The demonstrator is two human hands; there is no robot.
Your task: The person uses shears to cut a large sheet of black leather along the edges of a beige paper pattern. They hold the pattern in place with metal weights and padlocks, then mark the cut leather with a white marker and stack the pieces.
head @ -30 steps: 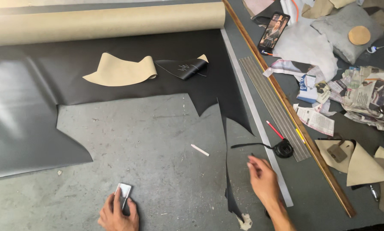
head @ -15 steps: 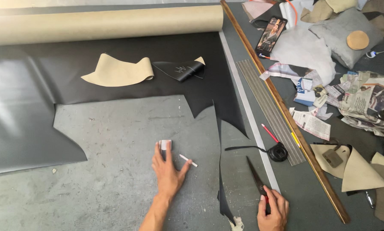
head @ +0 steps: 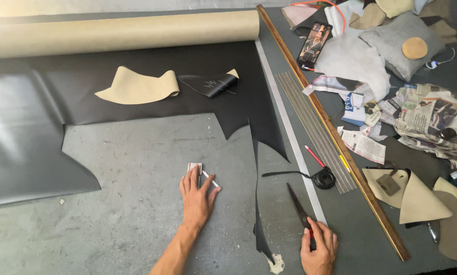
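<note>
1. While your left hand (head: 195,196) lies flat on the grey counter (head: 137,168), its fingers (head: 192,175) are spread apart and the tips touch a small silver rectangular piece (head: 195,166).
2. A thin white stick (head: 211,179), like chalk, lies just beside this piece, between your index finger and your thumb; I cannot tell if it is pinched.
3. Your right hand (head: 318,248) is at the near edge, right of the left one, and its fingers are closed around the handles of dark scissors (head: 298,209).
4. The blades of the scissors point far and a little left, and they rest on the counter.
5. A narrow strip of the black sheet (head: 152,69) hangs down between your two hands, and the cut edge goes in a zigzag.
6. On the far part of the black sheet lie a beige curved cut piece (head: 137,86) and a black curved piece (head: 210,84), close to each other.
7. Behind them, at the far edge, lies a long beige roll (head: 121,33).
8. A long metal ruler (head: 289,135) and a wooden bar (head: 330,127) run diagonal on the right side of the sheet.
9. Between them, near the scissors, you have a black tape measure (head: 324,178) and a red pencil (head: 314,155).
10. Far right you see a phone (head: 315,43), newspapers (head: 432,117) and beige scraps (head: 417,198).
</note>
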